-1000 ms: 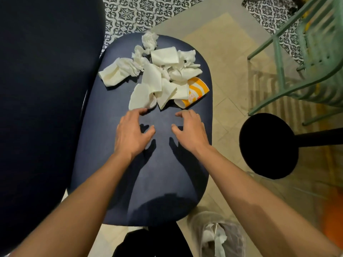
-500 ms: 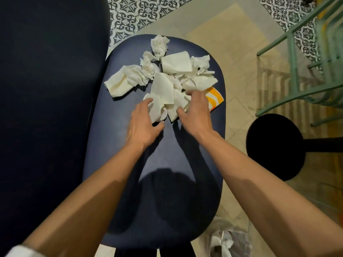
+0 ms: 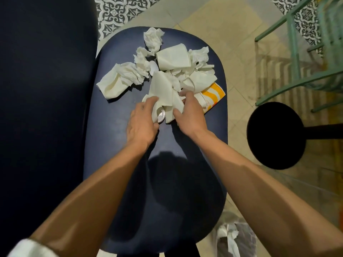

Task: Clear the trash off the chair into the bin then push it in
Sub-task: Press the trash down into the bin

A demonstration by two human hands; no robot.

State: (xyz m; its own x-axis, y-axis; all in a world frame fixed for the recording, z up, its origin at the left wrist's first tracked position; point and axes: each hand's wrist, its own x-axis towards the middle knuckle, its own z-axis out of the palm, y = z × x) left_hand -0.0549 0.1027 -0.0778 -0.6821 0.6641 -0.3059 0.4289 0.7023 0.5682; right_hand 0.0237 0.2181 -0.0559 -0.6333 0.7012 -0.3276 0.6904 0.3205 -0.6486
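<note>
1. Step in hand: first grab of trash. Nothing from this pile has left the dark navy padded chair seat yet.
2. Trash location: the crumpled white paper napkins sit in one loose heap on the far half of the seat. An orange-and-white striped paper wrapper pokes out from under the heap's right edge. A small round silver lid shows under the near napkins, between the hands.
3. Left hand: fingers curled over the near-left napkin fold, thumb underneath, so it is clasping paper. Cannot tell whether the lid is inside that grasp.
4. Right hand: fingers dug into the near-right side of the heap, thumb closing toward them, clenched around napkin. It lies over part of the wrapper.
5. Plastic-lined bin: on the floor at the seat's near-right corner, some white tissue already inside.
6. Next move, my read: squeeze both hands together, lift the clump, and swing it back and right over the bin. The far pieces will likely need a second pass.
7. Risks: the lid could slip out and roll, and loose napkins may drop short onto the floor.
8. The chair push comes last. A round black stool stands to the right.
</note>
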